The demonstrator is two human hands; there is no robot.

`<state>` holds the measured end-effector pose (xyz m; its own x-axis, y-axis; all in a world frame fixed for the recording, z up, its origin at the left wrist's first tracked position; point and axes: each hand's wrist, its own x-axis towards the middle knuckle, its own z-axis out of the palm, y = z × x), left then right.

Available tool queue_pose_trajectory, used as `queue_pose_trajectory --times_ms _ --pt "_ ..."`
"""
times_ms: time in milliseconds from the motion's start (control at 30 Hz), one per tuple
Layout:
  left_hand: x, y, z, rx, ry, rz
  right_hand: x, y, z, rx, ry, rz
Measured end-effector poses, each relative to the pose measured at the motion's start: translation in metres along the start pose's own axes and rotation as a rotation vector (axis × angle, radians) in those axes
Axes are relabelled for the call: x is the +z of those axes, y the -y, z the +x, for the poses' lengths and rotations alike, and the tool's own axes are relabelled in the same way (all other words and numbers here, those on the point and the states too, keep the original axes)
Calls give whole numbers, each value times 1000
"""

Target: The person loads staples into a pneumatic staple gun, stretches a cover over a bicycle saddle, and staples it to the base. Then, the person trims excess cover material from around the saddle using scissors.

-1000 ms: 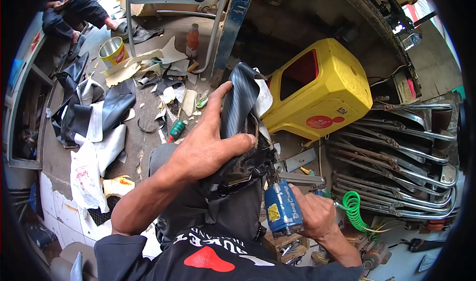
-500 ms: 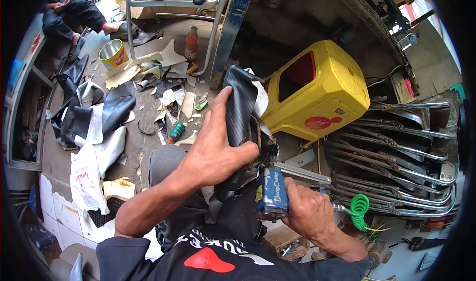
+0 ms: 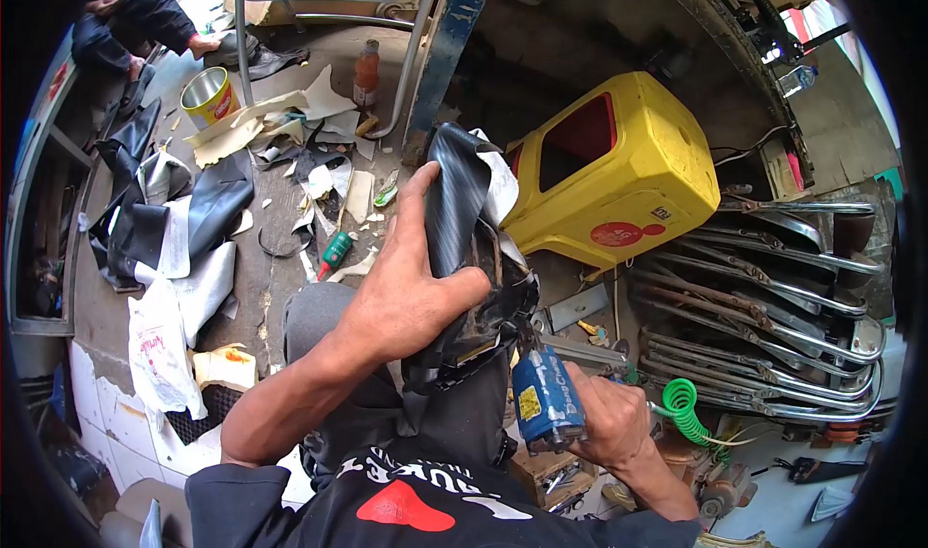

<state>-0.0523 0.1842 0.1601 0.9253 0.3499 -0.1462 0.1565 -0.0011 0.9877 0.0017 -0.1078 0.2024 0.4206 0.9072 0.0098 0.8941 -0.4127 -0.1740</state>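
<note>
Left hand (image 3: 401, 297), fingers (image 3: 414, 210) wide, holds striped black cover (image 3: 456, 186) at lap's (image 3: 469, 408) far edge; right hand (image 3: 614, 418) grips blue tool (image 3: 548, 398). Scraps (image 3: 280, 123) strewn over floor (image 3: 253, 282); yellow stool (image 3: 667, 166) tipped; chair frames (image 3: 764, 287) stacked at right edge.

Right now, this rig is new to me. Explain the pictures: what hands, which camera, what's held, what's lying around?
No robot here: these are a person's two bare hands. Every picture comes from one head-worn camera looking forward and down, so the black printed T-shirt at the bottom is the wearer's own.

The left hand grips a bulky piece with a black, diagonally striped cover. The right hand holds a blue boxy tool marked DongCheng; a green coiled hose reaches up beside that hand. Whether tool and piece touch is unclear.

On the grey floor lie black sheet scraps, a small green bottle with a red tip and a white plastic bag. At right are a yellow plastic shell and stacked shiny metal tube frames.
</note>
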Motion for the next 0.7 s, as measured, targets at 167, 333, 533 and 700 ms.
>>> queue_pose_trajectory --times_ms 167,333,533,700 --pt "9 4 -4 38 3 38 0 10 9 131 101 -32" --pt "26 5 -10 99 -24 15 2 22 13 264 203 -86" --pt "13 11 -3 94 -23 -33 -1 2 0 150 36 124" --pt "10 13 -2 74 -32 -87 6 1 -21 181 -72 216"
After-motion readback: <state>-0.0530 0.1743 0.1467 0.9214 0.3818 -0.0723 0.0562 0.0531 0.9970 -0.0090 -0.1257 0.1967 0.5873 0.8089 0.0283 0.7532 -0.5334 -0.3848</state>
